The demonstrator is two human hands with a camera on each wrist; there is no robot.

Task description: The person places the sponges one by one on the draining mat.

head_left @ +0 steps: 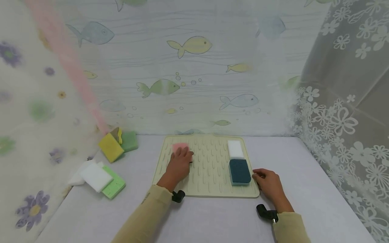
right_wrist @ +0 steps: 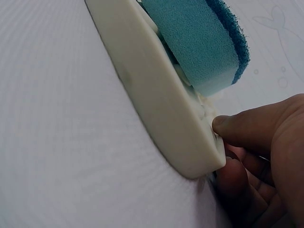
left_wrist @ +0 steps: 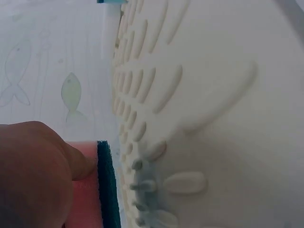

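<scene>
- Pressing down on a pink sponge [head_left: 180, 147] at the far left of the beige drying mat [head_left: 209, 184], the left hand [head_left: 179, 165] lies with its fingers laid over the sponge rather than wrapped around it; the left wrist view shows a fingertip [left_wrist: 83, 164] against the pink foam, just above the sponge's dark green scouring layer [left_wrist: 108, 185].
- The right hand [head_left: 268, 184] pinches the mat's near right corner [right_wrist: 199, 161], thumb on top of the rim and fingers curled underneath, so that the corner looks slightly raised off the white table [head_left: 212, 219].
- A blue sponge [head_left: 239, 172] with a dark scouring face sits on the mat just beside that corner, and a white sponge [head_left: 235, 149] lies touching it on the far side.
- Off the mat to the left rest a yellow sponge [head_left: 110, 147] and a green sponge [head_left: 130, 141], with a white sponge on a light green one [head_left: 113, 185] nearer the table edge.
- Risk, as I judge it: if the pinched corner lifts further, the blue sponge could slide or tip across the ribs toward the middle, because it rests loose on the raised nubs.
- A flat press gives little hold on the pink sponge, so a sideways push might let it skid off the mat's far edge.
- The mat is flexible, so a pull at one corner could drag it and shift everything on it.
</scene>
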